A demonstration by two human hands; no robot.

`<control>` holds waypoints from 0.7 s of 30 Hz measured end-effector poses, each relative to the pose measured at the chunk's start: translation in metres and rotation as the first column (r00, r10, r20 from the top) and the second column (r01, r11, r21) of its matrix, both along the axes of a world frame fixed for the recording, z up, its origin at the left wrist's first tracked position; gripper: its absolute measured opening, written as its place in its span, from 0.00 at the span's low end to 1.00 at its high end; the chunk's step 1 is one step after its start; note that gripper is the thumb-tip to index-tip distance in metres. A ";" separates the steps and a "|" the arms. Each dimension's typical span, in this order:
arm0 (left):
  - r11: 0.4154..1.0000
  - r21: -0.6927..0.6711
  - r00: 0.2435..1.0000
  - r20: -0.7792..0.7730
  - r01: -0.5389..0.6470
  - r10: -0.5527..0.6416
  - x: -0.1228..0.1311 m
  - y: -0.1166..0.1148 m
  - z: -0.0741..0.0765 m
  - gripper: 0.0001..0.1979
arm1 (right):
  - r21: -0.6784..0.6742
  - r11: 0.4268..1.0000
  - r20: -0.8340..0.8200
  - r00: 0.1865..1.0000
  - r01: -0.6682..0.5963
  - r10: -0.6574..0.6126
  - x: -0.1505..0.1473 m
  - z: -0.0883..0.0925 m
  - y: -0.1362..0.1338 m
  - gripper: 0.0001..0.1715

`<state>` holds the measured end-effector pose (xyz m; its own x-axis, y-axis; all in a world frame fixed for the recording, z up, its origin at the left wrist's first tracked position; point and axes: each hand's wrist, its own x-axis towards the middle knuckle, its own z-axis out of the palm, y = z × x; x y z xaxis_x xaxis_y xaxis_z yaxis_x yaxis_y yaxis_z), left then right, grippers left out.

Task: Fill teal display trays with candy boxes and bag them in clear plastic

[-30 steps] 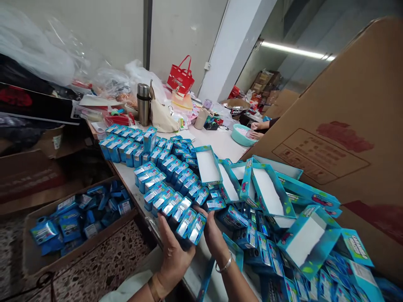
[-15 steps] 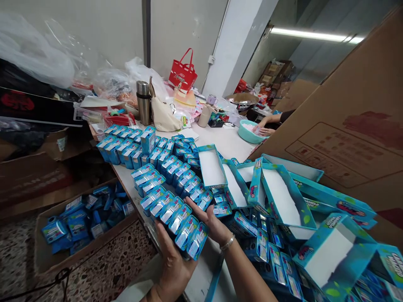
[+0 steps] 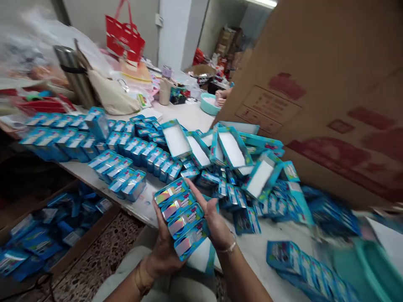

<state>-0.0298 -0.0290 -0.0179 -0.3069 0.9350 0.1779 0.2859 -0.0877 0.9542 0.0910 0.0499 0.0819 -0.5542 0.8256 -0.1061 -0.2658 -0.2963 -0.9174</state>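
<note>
Left hand [image 3: 163,251], right hand [image 3: 218,224]: grip clasping blue packs [image 3: 184,218]; row's long axis points forward-left.

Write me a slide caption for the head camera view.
Bare left hand and bare right hand hold four shiny blue rectangular boxes near open turquoise cardboard trays.

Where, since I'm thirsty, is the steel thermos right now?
In the head view, the steel thermos is at upper left on the table, just left of the cream cloth bag and behind the rows of blue boxes.
</note>
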 end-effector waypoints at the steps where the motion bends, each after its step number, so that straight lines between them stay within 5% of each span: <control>1: 0.988 0.039 0.989 0.007 0.146 -0.146 0.001 0.003 0.009 0.71 | 0.003 0.994 -0.007 0.994 0.111 -0.111 0.012 0.005 -0.015 0.48; 4: 0.802 0.142 0.807 0.028 0.580 -0.589 0.008 0.022 0.032 0.66 | -0.021 0.924 -0.052 0.923 0.381 -0.381 0.038 0.000 -0.049 0.44; 7: 0.647 0.166 0.646 0.062 0.745 -0.760 0.020 0.043 0.038 0.62 | -0.035 0.841 -0.073 0.838 0.539 -0.540 0.049 -0.024 -0.054 0.41; 13: 0.562 0.112 0.542 0.171 0.819 -0.823 0.022 0.068 0.016 0.63 | -0.139 0.773 -0.133 0.762 0.620 -0.634 0.046 -0.060 -0.028 0.43; 21: 0.552 0.153 0.526 0.182 0.820 -0.831 0.024 0.075 0.010 0.63 | -0.151 0.747 -0.134 0.735 0.648 -0.665 0.048 -0.055 -0.025 0.43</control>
<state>-0.0054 0.0456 -0.0083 0.5644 0.7834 0.2603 -0.1389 -0.2207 0.9654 0.1391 0.0244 0.0268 0.1061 0.9824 -0.1538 -0.5710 -0.0664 -0.8182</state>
